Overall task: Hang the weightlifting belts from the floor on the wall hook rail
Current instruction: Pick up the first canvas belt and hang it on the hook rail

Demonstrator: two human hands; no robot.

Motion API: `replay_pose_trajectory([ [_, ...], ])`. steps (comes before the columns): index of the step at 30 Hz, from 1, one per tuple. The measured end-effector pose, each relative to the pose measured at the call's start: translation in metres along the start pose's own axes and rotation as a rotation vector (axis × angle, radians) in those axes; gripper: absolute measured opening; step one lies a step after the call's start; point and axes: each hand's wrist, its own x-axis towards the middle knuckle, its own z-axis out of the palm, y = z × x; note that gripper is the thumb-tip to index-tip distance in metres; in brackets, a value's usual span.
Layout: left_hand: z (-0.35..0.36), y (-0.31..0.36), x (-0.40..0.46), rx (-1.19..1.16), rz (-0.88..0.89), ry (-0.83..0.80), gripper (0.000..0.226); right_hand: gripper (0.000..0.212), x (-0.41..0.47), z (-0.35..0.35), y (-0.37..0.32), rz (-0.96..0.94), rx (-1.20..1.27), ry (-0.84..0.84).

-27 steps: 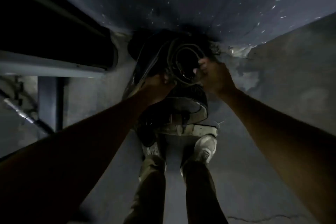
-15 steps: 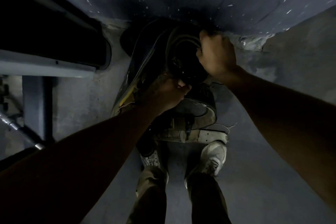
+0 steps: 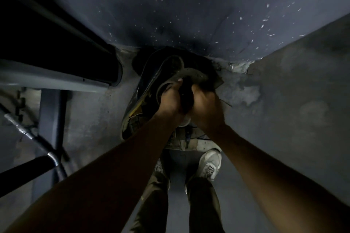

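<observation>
A pile of dark, worn weightlifting belts [image 3: 176, 70] lies on the floor against the base of the dark blue wall [image 3: 189, 5]. My left hand [image 3: 169, 98] and my right hand [image 3: 203, 104] are side by side, both gripping a curled grey belt at the top of the pile. A dark belt with yellow trim [image 3: 140, 98] stands on edge on the left of the pile. A pale belt [image 3: 206, 144] lies flat just ahead of my shoes. The hook rail is out of view.
A bench with a dark pad [image 3: 56, 47] and a grey frame [image 3: 53, 79] stands at the left, with metal bars [image 3: 34, 138] below it. A grey, chipped wall [image 3: 293, 91] closes in on the right. My white shoes [image 3: 209, 164] stand on the floor behind the pile.
My right hand came down from the far rim of the coiled belt to sit beside my left hand. Both now grip the belt together and its coil has flattened.
</observation>
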Motion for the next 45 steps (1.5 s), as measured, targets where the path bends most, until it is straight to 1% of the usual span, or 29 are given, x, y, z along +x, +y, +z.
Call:
replay_pose_trajectory([
  [2, 0.009, 0.009, -0.024, 0.070, 0.075, 0.037, 0.022, 0.030, -0.009, -0.016, -0.016, -0.016, -0.005, 0.054],
  [3, 0.012, 0.014, -0.037, 0.117, 0.102, 0.038, 0.018, 0.028, -0.016, -0.025, -0.024, -0.025, -0.005, 0.083],
  [4, 0.013, 0.020, -0.050, 0.160, 0.129, 0.039, 0.018, 0.026, -0.022, -0.035, -0.034, -0.031, 0.004, 0.104],
  [5, 0.012, 0.027, -0.062, 0.192, 0.164, 0.023, 0.022, 0.026, -0.029, -0.049, -0.044, -0.032, 0.028, 0.090],
  [7, 0.008, 0.042, -0.095, 0.237, 0.247, -0.059, 0.028, 0.024, -0.042, -0.081, -0.061, -0.047, 0.114, 0.006],
  [9, 0.007, 0.061, -0.137, 0.293, 0.304, -0.189, 0.024, 0.025, -0.053, -0.126, -0.080, -0.005, 0.258, -0.048],
  [10, 0.009, 0.072, -0.159, 0.324, 0.316, -0.252, 0.024, 0.033, -0.056, -0.151, -0.088, 0.036, 0.341, 0.008],
  [12, 0.014, 0.093, -0.201, 0.359, 0.343, -0.359, 0.033, 0.044, -0.061, -0.206, -0.107, 0.161, 0.461, 0.223],
  [13, 0.017, 0.103, -0.220, 0.381, 0.379, -0.402, 0.039, 0.048, -0.061, -0.234, -0.114, 0.243, 0.515, 0.330],
  [14, 0.020, 0.113, -0.238, 0.417, 0.419, -0.438, 0.042, 0.051, -0.058, -0.260, -0.119, 0.346, 0.580, 0.386],
  [15, 0.024, 0.122, -0.256, 0.467, 0.454, -0.471, 0.043, 0.054, -0.053, -0.288, -0.128, 0.468, 0.656, 0.365],
  [16, 0.028, 0.131, -0.276, 0.514, 0.479, -0.507, 0.043, 0.059, -0.049, -0.315, -0.139, 0.588, 0.749, 0.255],
  [17, 0.032, 0.139, -0.295, 0.551, 0.496, -0.550, 0.043, 0.062, -0.047, -0.340, -0.150, 0.670, 0.871, 0.098],
  [18, 0.036, 0.147, -0.315, 0.585, 0.500, -0.589, 0.041, 0.061, -0.047, -0.363, -0.162, 0.703, 1.011, -0.038],
  [20, 0.044, 0.160, -0.354, 0.637, 0.481, -0.664, 0.041, 0.046, -0.055, -0.405, -0.187, 0.648, 1.198, -0.188],
  [21, 0.046, 0.165, -0.368, 0.675, 0.469, -0.690, 0.042, 0.041, -0.061, -0.423, -0.199, 0.593, 1.213, -0.217],
  [23, 0.053, 0.173, -0.395, 0.709, 0.451, -0.733, 0.040, 0.041, -0.068, -0.450, -0.219, 0.514, 1.132, -0.194],
  [24, 0.058, 0.178, -0.408, 0.672, 0.430, -0.727, 0.036, 0.042, -0.073, -0.460, -0.228, 0.478, 1.086, -0.147],
  [26, 0.067, 0.192, -0.430, 0.450, 0.350, -0.663, 0.033, 0.038, -0.084, -0.476, -0.243, 0.354, 1.027, -0.029],
  [28, 0.076, 0.209, -0.452, 0.225, 0.276, -0.679, 0.044, 0.031, -0.099, -0.488, -0.252, 0.204, 1.015, 0.043],
  [31, 0.094, 0.242, -0.481, 0.142, 0.249, -0.704, 0.072, 0.027, -0.125, -0.510, -0.261, 0.005, 1.010, 0.072],
  [32, 0.102, 0.252, -0.492, 0.140, 0.247, -0.741, 0.077, 0.029, -0.131, -0.515, -0.260, -0.056, 0.994, 0.070],
  [34, 0.119, 0.271, -0.511, 0.155, 0.264, -0.789, 0.081, 0.041, -0.140, -0.522, -0.261, -0.153, 0.973, 0.052],
  [36, 0.136, 0.285, -0.532, 0.234, 0.358, -0.764, 0.070, 0.057, -0.145, -0.531, -0.266, -0.204, 0.995, 0.023],
  [38, 0.146, 0.291, -0.547, 0.365, 0.497, -0.705, 0.048, 0.065, -0.147, -0.540, -0.270, -0.218, 1.136, -0.007],
  [40, 0.152, 0.291, -0.555, 0.493, 0.644, -0.658, 0.033, 0.057, -0.152, -0.549, -0.278, -0.172, 1.387, -0.042],
  [41, 0.153, 0.291, -0.556, 0.536, 0.690, -0.658, 0.029, 0.050, -0.153, -0.552, -0.281, -0.155, 1.496, -0.071],
  [43, 0.153, 0.290, -0.562, 0.548, 0.710, -0.682, 0.029, 0.035, -0.156, -0.554, -0.285, -0.156, 1.651, -0.125],
  [45, 0.152, 0.290, -0.570, 0.488, 0.661, -0.714, 0.038, 0.032, -0.155, -0.555, -0.288, -0.190, 1.736, -0.152],
])
